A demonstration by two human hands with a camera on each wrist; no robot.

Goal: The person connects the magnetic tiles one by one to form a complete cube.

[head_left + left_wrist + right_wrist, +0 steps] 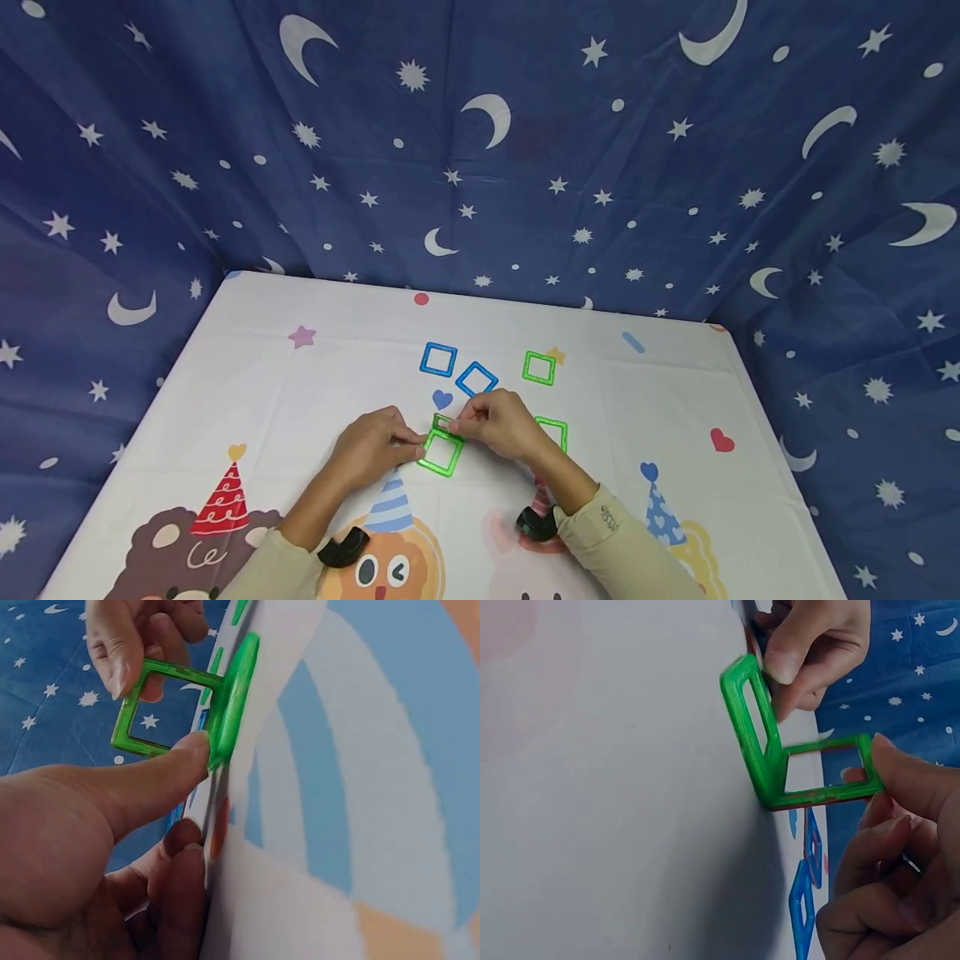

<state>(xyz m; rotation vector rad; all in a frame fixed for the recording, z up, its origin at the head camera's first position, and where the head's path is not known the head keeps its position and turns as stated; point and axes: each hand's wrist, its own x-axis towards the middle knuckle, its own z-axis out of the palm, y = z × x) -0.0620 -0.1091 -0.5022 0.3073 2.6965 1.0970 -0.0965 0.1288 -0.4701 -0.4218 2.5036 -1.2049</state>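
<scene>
Two green square magnetic tiles meet along one edge, forming an L. The flat tile (433, 470) lies on the table, and the upright tile (825, 796) stands up from its far edge. My left hand (375, 446) pinches the flat tile at its left side, thumb close to the joint in the left wrist view. From the other side, my right hand (502, 423) pinches the upright tile's outer edge between thumb and fingers. In the right wrist view, both frames show see-through centres.
Beyond the hands lie a blue square tile (442, 345) and a second blue tile (465, 372), turned like a diamond. To the right are a green tile (540, 354) and another green tile (566, 437), partly behind my right arm. The white tablecloth (337, 375) has printed animals.
</scene>
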